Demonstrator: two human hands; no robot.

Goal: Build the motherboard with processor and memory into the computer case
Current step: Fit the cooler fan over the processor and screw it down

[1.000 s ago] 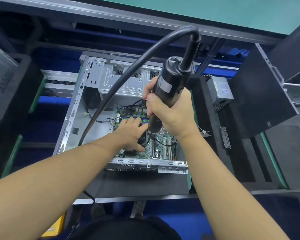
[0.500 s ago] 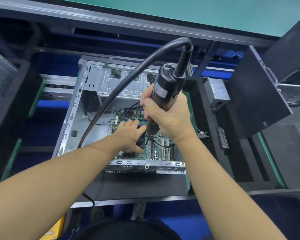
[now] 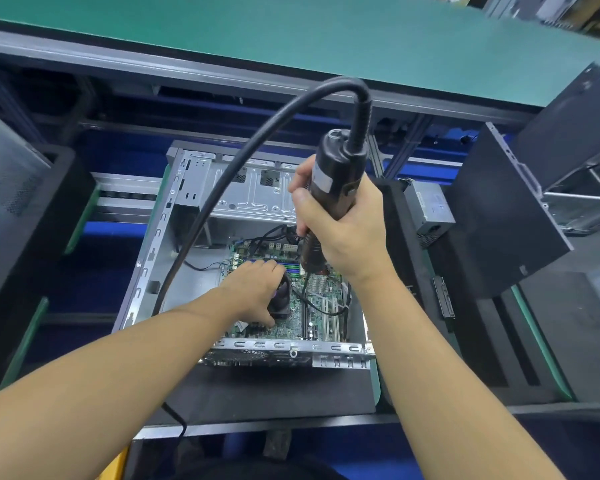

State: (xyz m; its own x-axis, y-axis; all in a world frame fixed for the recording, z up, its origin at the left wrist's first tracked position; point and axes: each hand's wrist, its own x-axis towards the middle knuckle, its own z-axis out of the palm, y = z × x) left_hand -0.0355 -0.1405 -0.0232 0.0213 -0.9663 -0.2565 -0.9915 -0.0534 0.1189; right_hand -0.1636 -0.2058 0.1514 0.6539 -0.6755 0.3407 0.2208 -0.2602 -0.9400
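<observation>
An open grey computer case (image 3: pixel 160 244) lies on its side below me. Inside it sits the green motherboard (image 3: pixel 321 306) with white slots, blue and green memory slots and a black cooler fan (image 3: pixel 282 299). My left hand (image 3: pixel 257 289) rests on the cooler, fingers spread over its top and thumb at its near edge. My right hand (image 3: pixel 347 233) grips a black electric screwdriver (image 3: pixel 333 181), held upright with its tip down over the board's far right part. Its thick black cable (image 3: pixel 243 157) arcs up and over to the left. The bit's end is hidden.
A grey power supply (image 3: pixel 428 209) sits to the right of the case on black foam. A dark side panel (image 3: pixel 499 216) leans at the right. Black foam blocks (image 3: pixel 21 209) stand at the left. A green-topped bench (image 3: pixel 291 39) runs across the back.
The right hand and screwdriver have drifted slightly left and down towards the board. The left hand stays on the cooler.
</observation>
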